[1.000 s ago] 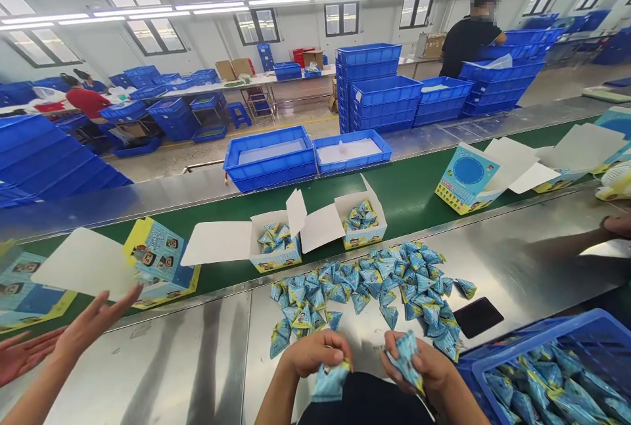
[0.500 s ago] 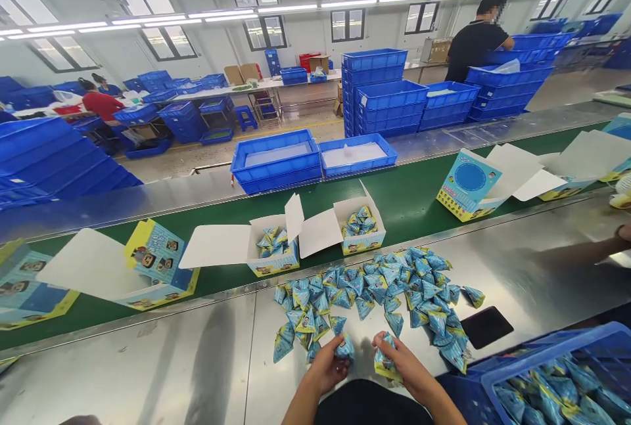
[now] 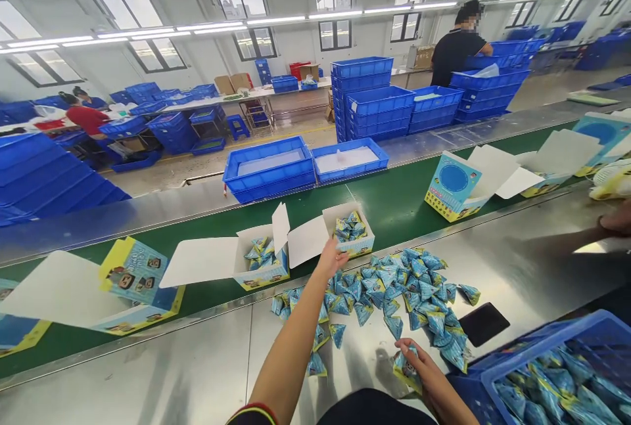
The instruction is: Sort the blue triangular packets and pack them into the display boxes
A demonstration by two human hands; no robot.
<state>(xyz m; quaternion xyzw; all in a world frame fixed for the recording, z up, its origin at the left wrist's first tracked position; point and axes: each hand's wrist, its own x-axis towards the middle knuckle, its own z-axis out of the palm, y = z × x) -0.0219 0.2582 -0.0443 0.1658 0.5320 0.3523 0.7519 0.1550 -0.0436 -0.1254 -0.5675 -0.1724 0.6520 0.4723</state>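
Yr left hand [image 3: 331, 259]: fingers released, empty, reaching to open box [image 3: 351, 231] w/ packets on green belt [image 3: 404, 198]. Yr right hand [image 3: 421, 366]: fingers grasping one blue packet [image 3: 405, 368], low over steel surface [image 3: 517, 261]. Packet pile [image 3: 394, 287] between both hands. Blue crate [image 3: 566, 372] at right.

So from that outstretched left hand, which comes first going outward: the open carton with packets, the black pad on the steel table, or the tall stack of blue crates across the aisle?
1. Open carton with packets: right at the left hand, on the green belt.
2. Black pad: off to the right, on the steel table.
3. Tall stack of blue crates: far behind, beyond the belt.
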